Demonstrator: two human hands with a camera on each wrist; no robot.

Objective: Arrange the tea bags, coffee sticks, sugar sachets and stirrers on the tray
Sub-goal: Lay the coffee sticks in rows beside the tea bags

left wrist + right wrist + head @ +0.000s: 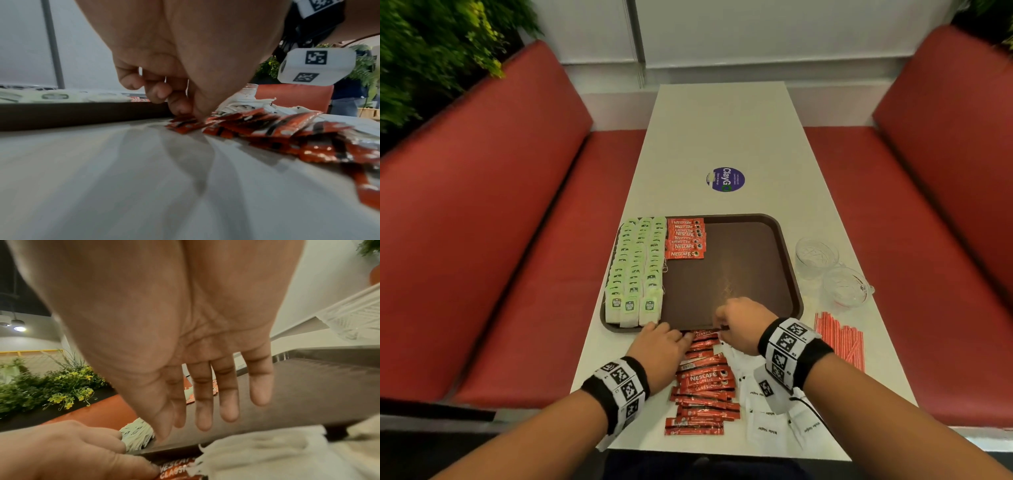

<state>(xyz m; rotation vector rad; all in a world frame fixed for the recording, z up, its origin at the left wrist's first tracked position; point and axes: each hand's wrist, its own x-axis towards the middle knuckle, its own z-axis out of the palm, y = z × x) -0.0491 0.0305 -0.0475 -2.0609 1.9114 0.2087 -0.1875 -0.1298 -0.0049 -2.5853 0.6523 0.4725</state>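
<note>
The brown tray (739, 267) holds three columns of green tea bags (635, 270) on its left and a short stack of red coffee sticks (685, 240) at its far middle. Loose coffee sticks (705, 380) lie in a pile on the table before the tray's near rim. My left hand (686, 337) has curled fingers and pinches the farthest stick (185, 121) of that pile. My right hand (719, 325) hovers just right of it over the tray's near rim, its fingers (203, 402) straight and holding nothing. White sugar sachets (767, 418) lie under my right wrist. Red-and-white stirrers (840, 337) lie further right.
Two clear glass cups (815, 255) (846, 286) stand right of the tray. A purple round sticker (725, 179) marks the white table (722, 130) beyond it. Red benches (500, 240) run along both sides, with plants behind the left one.
</note>
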